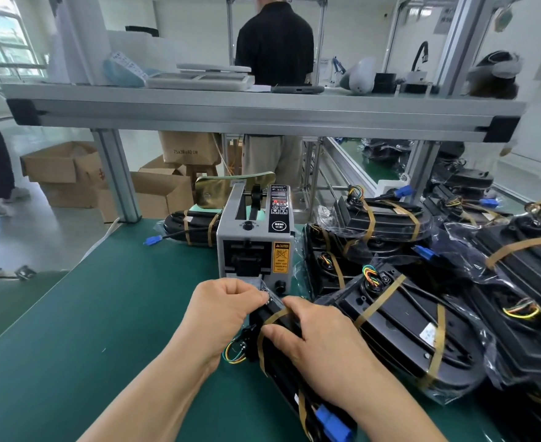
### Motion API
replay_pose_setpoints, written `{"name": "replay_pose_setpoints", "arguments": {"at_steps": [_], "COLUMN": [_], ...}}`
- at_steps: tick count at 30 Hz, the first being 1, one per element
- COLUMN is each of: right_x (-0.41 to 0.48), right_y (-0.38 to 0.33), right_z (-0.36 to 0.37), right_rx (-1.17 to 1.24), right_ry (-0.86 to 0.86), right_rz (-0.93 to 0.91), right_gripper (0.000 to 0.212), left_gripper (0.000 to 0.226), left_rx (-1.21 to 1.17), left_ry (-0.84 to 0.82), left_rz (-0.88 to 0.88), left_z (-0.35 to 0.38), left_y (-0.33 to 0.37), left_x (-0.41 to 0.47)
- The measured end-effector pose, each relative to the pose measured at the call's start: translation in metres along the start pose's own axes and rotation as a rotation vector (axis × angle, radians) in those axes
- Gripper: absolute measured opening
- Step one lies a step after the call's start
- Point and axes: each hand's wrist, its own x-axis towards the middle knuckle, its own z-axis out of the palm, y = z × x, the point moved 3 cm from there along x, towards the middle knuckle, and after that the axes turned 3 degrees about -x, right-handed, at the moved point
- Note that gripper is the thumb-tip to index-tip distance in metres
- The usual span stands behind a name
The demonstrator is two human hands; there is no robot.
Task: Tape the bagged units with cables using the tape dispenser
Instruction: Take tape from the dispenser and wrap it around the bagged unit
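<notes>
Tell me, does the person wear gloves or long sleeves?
No gloves, and no sleeves in view. The left hand and the right hand are bare, with no rings, watch or bracelet showing.

The bagged unit (278, 368) runs past the bottom edge.

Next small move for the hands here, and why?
Probably slide the thumb of the right hand along the tape strip to press it flat. The strip arches over the end of the bagged unit and seems not yet flush, while the left hand pinches the bag's edge in front of the tape dispenser.
</notes>
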Motion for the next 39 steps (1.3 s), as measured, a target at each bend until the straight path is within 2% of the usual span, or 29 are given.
{"name": "replay_pose_setpoints", "arguments": {"at_steps": [10, 14, 18, 22, 26, 30, 34, 39], "right_x": [-0.001, 0.000, 0.000, 0.000, -0.001, -0.002, -0.002, 0.001], "right_y": [0.000, -0.001, -0.002, -0.003, -0.003, -0.002, -0.001, 0.001], "right_z": [0.000, -0.001, -0.001, -0.002, -0.002, -0.002, -0.002, -0.002], "right_rx": [0.018, 0.002, -0.006, -0.012, 0.000, 0.007, 0.022, 0.051], "right_ry": [0.000, 0.002, 0.003, -0.002, 0.001, 0.003, 0.017, 0.015], "right_rz": [-0.014, -0.025, -0.031, -0.029, -0.036, -0.049, -0.045, -0.037], "right_gripper": [0.043, 0.038, 0.038, 0.039, 0.041, 0.040, 0.041, 0.038], "left_gripper": [0.016, 0.016, 0.006, 0.012, 0.022, 0.017, 0.019, 0.019], "left_rx": [0.148, 0.177, 0.201, 0.243, 0.141, 0.025, -0.114, -0.165], "left_ry": [0.090, 0.077, 0.049, 0.041, 0.076, 0.045, 0.026, 0.015], "left_rz": [0.076, 0.093, 0.109, 0.101, 0.061, 0.019, -0.094, -0.114], "left_z": [0.002, 0.001, -0.001, -0.004, -0.004, 0.001, 0.003, 0.003], "left_y": [0.000, -0.003, -0.003, -0.004, -0.007, -0.012, -0.019, -0.023], "left_x": [-0.003, -0.002, -0.002, 0.002, 0.007, 0.009, 0.012, 0.017]}}
